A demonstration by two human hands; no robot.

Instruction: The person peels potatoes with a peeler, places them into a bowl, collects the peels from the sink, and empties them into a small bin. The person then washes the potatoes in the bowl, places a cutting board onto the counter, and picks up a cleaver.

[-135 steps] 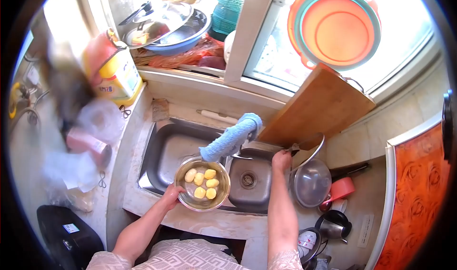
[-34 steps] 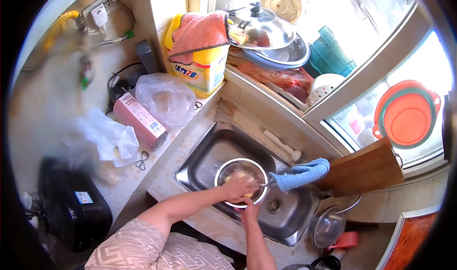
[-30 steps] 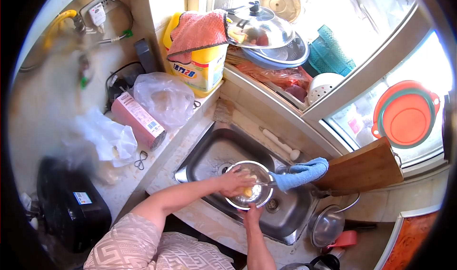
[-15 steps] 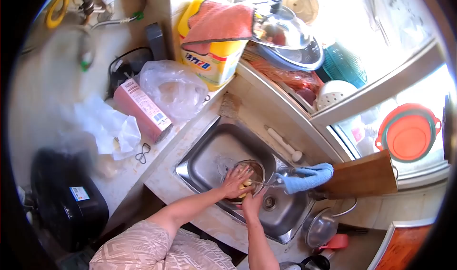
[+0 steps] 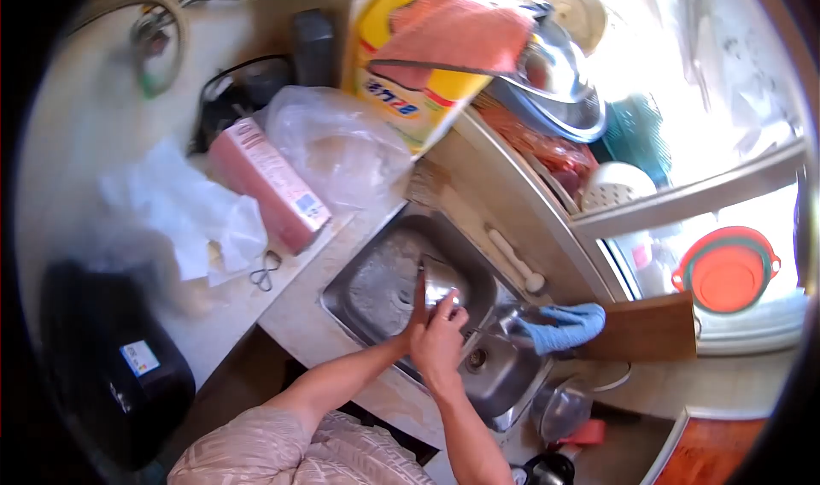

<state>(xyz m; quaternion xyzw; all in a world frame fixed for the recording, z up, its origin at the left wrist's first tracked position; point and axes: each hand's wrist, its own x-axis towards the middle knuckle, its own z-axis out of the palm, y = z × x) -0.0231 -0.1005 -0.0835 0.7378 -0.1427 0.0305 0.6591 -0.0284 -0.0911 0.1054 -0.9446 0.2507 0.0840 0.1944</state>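
A shiny metal bowl (image 5: 442, 282) is tipped on its side above the left basin of the steel sink (image 5: 350, 295). My right hand (image 5: 439, 340) grips it from the near side, fingers bent over its outer wall. My left hand (image 5: 418, 312) lies along the bowl's mouth with fingers stretched upward, helping to hold it; part of this hand is hidden behind the right one. What is inside the bowl cannot be seen. Splashed water covers the basin floor below it. A faucet (image 5: 504, 318) with a blue cloth (image 5: 564, 326) over it stands just right.
A wooden board (image 5: 649, 327) leans right of the sink. A white-handled tool (image 5: 515, 261) lies behind the basins. On the left counter are a pink box (image 5: 269, 186), a clear plastic bag (image 5: 337, 147), scissors-like metal loops (image 5: 266, 271) and a black appliance (image 5: 128, 365).
The bowl, earlier upright with yellowish pieces showing under my left hand, is tipped over leftward. My right hand has moved up onto its side, and water has spread in the left basin.
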